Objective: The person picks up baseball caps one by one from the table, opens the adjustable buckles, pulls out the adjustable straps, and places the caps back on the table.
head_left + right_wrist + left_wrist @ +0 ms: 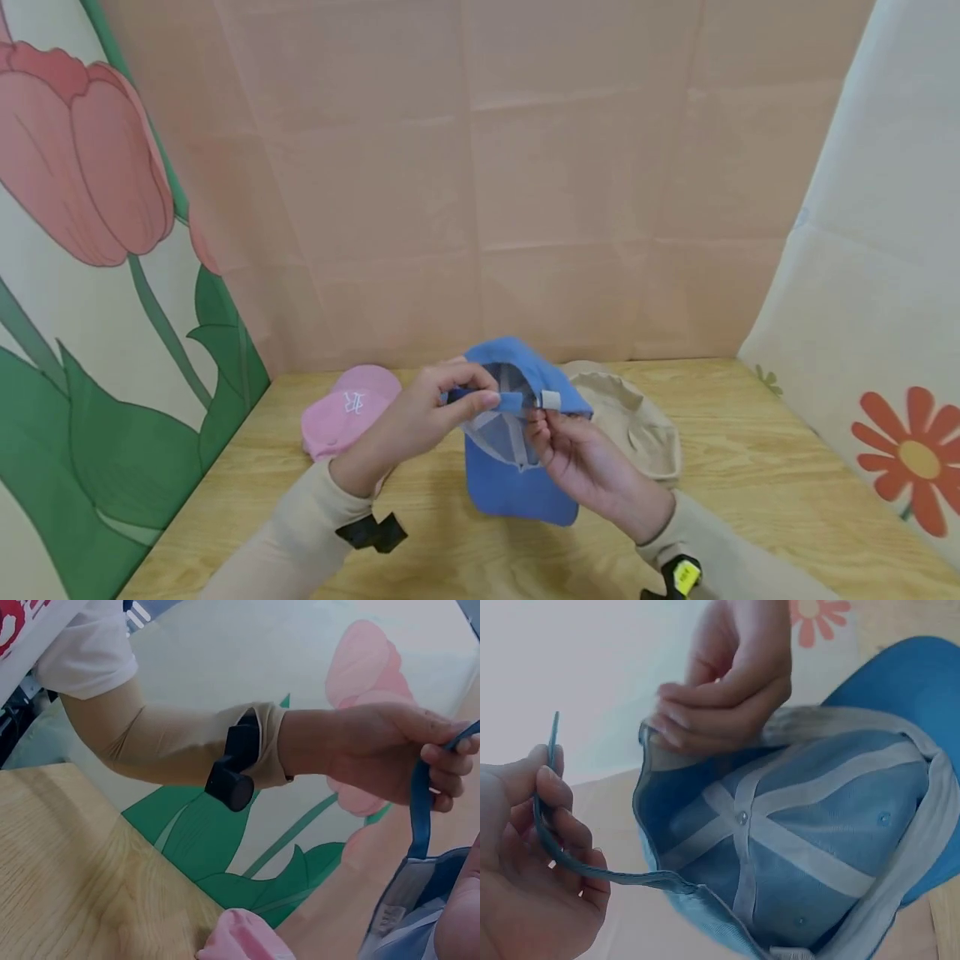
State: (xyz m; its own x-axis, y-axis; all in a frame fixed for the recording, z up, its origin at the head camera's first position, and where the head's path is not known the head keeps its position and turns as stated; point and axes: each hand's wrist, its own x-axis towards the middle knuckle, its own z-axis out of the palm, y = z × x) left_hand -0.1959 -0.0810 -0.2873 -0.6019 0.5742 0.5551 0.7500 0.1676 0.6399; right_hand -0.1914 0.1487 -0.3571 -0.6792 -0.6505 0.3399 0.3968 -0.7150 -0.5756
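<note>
A blue baseball cap (517, 492) is held up over the table, its brim hanging down and its inside facing me. My left hand (435, 408) pinches the free end of the cap's blue back strap (615, 876) between thumb and fingers. On the other side of the back opening, my right hand (588, 467) grips the cap's edge beside a pale buckle-like piece (551, 400). In the left wrist view the strap curves loose from the cap to the left fingers, and white seam tape crosses the cap's lining (810, 799). The right fingertips are partly hidden there.
On the wooden table (420, 550), a pink cap (348, 408) with white lettering lies left of the blue one. A beige cap or hat (637, 425) lies behind my right hand. A pinkish cloth backdrop (480, 183) stands at the back, with flower-printed sheets on both sides.
</note>
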